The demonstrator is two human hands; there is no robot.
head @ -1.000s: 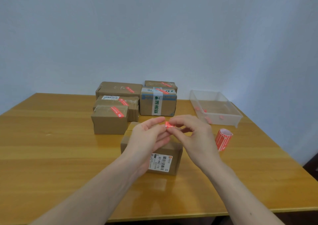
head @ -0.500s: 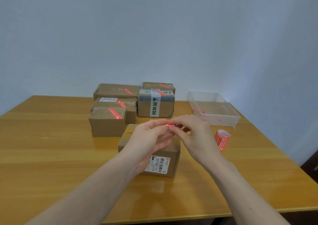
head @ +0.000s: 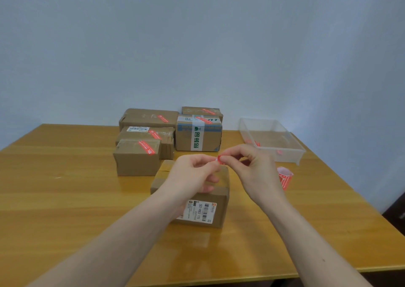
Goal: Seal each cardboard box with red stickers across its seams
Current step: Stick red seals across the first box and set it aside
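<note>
Peeling one red sticker above the near box, both hands on it.

From left: four sealed boxes [head: 137, 157] stand far-left w/ red strips on the tops, the taped box [head: 198, 136] beside them. My left hand [head: 190, 175] has fingers curled, thumb and forefinger pinching the red sticker [head: 219, 159]; my right hand [head: 252, 168] pinches the same piece from the other side, so it sits just between the fingertips, above the unsealed box [head: 205, 207] in the table centre. I judge the sticker is thin, very light and floppy, glue side catches skin easily, so better hold only by the edges/corners. Far right is the clear tray [head: 291, 155]; the sticker roll [head: 285, 177] is near it.
</note>
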